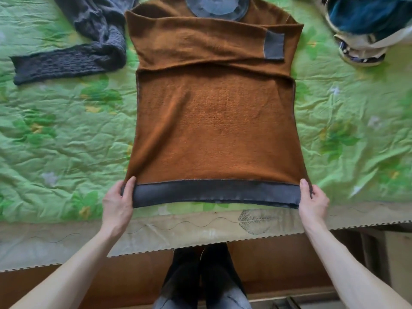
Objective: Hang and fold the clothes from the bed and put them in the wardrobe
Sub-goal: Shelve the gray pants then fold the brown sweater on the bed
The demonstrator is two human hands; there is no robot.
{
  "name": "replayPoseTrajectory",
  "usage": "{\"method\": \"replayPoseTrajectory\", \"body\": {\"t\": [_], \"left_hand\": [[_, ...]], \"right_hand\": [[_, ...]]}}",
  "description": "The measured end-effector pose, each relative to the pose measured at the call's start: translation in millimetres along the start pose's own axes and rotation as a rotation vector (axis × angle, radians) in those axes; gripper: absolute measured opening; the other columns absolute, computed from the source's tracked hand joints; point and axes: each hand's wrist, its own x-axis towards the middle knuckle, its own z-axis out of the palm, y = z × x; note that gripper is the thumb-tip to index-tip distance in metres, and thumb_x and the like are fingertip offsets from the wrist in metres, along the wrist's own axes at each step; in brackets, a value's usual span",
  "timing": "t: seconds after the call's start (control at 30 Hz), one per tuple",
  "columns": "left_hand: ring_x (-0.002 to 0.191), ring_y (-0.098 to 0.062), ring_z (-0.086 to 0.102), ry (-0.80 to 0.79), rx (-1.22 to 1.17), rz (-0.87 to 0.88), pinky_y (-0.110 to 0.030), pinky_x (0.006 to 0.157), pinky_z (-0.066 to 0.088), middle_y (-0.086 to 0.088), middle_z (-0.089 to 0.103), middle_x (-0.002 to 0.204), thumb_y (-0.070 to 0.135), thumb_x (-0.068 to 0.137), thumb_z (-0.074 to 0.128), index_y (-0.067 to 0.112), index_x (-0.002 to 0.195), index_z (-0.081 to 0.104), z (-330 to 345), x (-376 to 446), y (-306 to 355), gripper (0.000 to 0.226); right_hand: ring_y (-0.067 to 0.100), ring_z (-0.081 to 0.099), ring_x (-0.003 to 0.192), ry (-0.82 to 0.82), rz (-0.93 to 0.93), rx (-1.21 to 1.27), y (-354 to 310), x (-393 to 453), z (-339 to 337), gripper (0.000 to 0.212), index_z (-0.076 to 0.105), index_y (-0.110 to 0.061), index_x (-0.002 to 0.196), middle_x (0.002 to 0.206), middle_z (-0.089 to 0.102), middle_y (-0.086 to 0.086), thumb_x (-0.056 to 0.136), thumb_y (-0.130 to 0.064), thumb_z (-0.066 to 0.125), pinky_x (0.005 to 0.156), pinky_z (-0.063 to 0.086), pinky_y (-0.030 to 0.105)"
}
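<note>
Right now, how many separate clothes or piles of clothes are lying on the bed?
3: a brown sweater in the middle, held at its hem by both hands; a dark grey knit at upper left; a pile of clothes at upper right, which may hide more.

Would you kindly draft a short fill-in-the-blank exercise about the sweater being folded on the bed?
1. Both hands, the left hand and the right hand, grip the brown sweater by its dark grey ____.
2. The sweater's sleeves are folded across its ____.
3. The sweater lies on a ____ bedspread.
4. A dark grey knitted garment lies on the sweater's ____ side.

Missing words: hem; chest; green; left
</note>
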Motion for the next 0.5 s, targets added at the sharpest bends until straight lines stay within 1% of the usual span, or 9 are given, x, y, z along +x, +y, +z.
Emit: {"method": "replayPoseTrajectory", "body": {"t": [0.07,0.13,0.17,0.2,0.23,0.3,0.37,0.43,0.5], "left_hand": [[0.072,-0.036,0.06,0.004,0.097,-0.018,-0.042,0.063,0.044,-0.014,0.062,0.074,0.043,0.105,0.058,0.006,0.078,0.057,-1.5,0.2,-14.0,0.047],[0.078,-0.038,0.064,0.033,0.18,-0.055,-0.045,0.067,0.048,-0.009,0.064,0.077,0.045,0.102,0.063,0.01,0.081,0.059,2.6,1.4,-15.1,0.041],[0.082,-0.038,0.065,0.058,0.219,-0.06,-0.045,0.069,0.049,-0.007,0.065,0.081,0.043,0.101,0.065,0.012,0.087,0.059,5.9,1.1,-9.4,0.035],[0.087,-0.037,0.065,0.093,0.275,-0.048,-0.045,0.073,0.05,-0.007,0.065,0.087,0.039,0.1,0.067,0.012,0.097,0.059,9.4,-0.1,-1.7,0.028],[0.096,-0.037,0.062,0.129,0.34,-0.014,-0.048,0.079,0.05,-0.01,0.064,0.098,0.034,0.099,0.067,0.013,0.111,0.057,13.2,-1.6,4.2,0.026],[0.117,-0.038,0.051,0.192,0.459,0.129,-0.056,0.096,0.045,-0.016,0.054,0.126,0.023,0.097,0.067,0.01,0.136,0.049,20.5,-5.9,12.9,0.045],[0.132,-0.04,0.043,0.192,0.541,0.362,-0.057,0.109,0.04,-0.018,0.045,0.143,0.016,0.099,0.063,0.007,0.145,0.047,28.0,-10.2,17.4,0.05],[0.144,-0.039,0.038,0.124,0.605,0.553,-0.056,0.12,0.033,-0.017,0.043,0.152,0.02,0.102,0.052,0.006,0.15,0.047,36.9,-11.9,20.8,0.05],[0.151,-0.036,0.034,0.04,0.671,0.653,-0.057,0.124,0.027,-0.015,0.041,0.159,0.029,0.103,0.043,0.008,0.154,0.046,51.3,-13.0,22.0,0.055]], "right_hand": [[0.022,0.044,0.064,-0.087,0.031,-0.061,4.7,-1.8,1.2,0.049,0.049,-0.012,0.069,0.064,0.048,0.002,0.104,-0.046,0.055,0.059,0.031,0.037],[0.025,0.054,0.07,-0.1,0.043,-0.174,4.4,-0.6,4.8,0.045,0.055,-0.015,0.074,0.071,0.058,0.002,0.102,-0.05,0.056,0.063,0.036,0.037],[0.027,0.058,0.075,-0.055,0.038,-0.24,2.2,-0.2,6.9,0.04,0.057,-0.016,0.08,0.075,0.061,0.001,0.101,-0.051,0.057,0.065,0.039,0.037],[0.03,0.061,0.081,0.022,0.031,-0.29,-0.7,-0.1,8.8,0.033,0.059,-0.018,0.087,0.08,0.063,0.001,0.099,-0.049,0.06,0.066,0.041,0.036],[0.031,0.061,0.087,0.104,0.013,-0.299,-5.2,-1.6,10.9,0.027,0.06,-0.019,0.094,0.086,0.063,0.001,0.098,-0.045,0.063,0.07,0.042,0.036],[0.032,0.056,0.102,0.233,-0.116,-0.265,-15.2,-5.7,18.0,0.019,0.062,-0.017,0.107,0.104,0.06,0.005,0.097,-0.033,0.064,0.08,0.041,0.038],[0.032,0.053,0.111,0.28,-0.331,-0.281,-27.0,-8.7,25.8,0.021,0.062,-0.013,0.119,0.12,0.058,0.012,0.1,-0.021,0.062,0.091,0.04,0.04],[0.028,0.051,0.127,0.193,-0.522,-0.317,-41.3,-10.7,37.5,0.032,0.057,-0.012,0.135,0.138,0.055,0.012,0.104,-0.022,0.053,0.105,0.04,0.041],[0.022,0.036,0.149,0.058,-0.588,-0.365,-54.8,-17.6,54.5,0.048,0.044,-0.016,0.152,0.159,0.042,0.006,0.108,-0.035,0.04,0.121,0.029,0.039]]}}
